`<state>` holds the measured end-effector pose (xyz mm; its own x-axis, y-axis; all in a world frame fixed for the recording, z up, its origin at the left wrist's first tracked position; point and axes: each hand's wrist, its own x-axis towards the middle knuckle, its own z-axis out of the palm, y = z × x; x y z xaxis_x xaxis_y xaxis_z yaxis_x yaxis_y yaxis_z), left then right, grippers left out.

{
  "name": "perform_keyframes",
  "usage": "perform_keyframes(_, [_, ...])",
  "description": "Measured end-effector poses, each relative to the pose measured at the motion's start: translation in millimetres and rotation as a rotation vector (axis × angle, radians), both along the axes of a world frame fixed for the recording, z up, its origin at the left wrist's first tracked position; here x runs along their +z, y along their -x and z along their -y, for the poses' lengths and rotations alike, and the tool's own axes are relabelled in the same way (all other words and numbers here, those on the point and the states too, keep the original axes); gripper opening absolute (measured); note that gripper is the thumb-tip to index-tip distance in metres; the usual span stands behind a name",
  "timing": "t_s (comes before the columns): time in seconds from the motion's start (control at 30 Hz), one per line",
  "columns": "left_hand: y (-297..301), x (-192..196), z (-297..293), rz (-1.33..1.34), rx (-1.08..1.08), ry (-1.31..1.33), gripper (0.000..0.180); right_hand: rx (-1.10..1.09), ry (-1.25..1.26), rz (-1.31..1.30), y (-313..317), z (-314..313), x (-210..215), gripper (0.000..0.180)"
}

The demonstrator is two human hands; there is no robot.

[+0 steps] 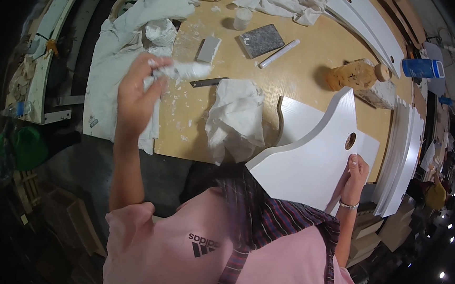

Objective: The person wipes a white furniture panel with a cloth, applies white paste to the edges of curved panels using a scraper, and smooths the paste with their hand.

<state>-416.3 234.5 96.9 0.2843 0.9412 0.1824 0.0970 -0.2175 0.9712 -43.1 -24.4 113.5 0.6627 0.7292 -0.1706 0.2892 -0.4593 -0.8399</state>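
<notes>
My left hand (139, 85) is raised over the left part of the table, its fingers closed on a white, elongated object (190, 70). Motion smears that object, so its kind does not show. At the right, my right hand (357, 175) grips the edge of a white panel (294, 168), just below its round hole (350, 141). The panel has a curved edge and leans tilted against my body. Behind it lies another white panel (298, 118), partly covered. A crumpled white cloth (234, 116) and a dark flat blade (208, 82) lie between my hands.
On the wooden table (180, 133) are a grey sanding block (208, 49), a dark grey block (262, 40), a white marker-like stick (279, 54), a small white cup (242, 19) and an amber bottle (359, 74). White boards (401, 154) stand along the right; white cloth (111, 76) covers the left.
</notes>
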Motion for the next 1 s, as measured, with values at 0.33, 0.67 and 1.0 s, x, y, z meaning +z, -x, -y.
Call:
perform_keyframes(0.33, [33.3, -78.7, -109.3, -0.645, 0.387, -0.509, 0.038, -0.014, -0.031, -0.012, -7.6, 3.9, -1.6, 0.043])
perform_keyframes(0.67, [-66.0, -76.2, 41.4, -0.461, -0.428, -0.312, 0.03, -0.077, -0.053, 0.018, -10.1, 3.5, 9.6, 0.044])
perform_keyframes(1.0, [-79.6, 46.6, 23.5, -0.345, -0.223, -0.557, 0.021, -0.137, 0.072, 0.17, -15.4, 13.2, 10.8, 0.051])
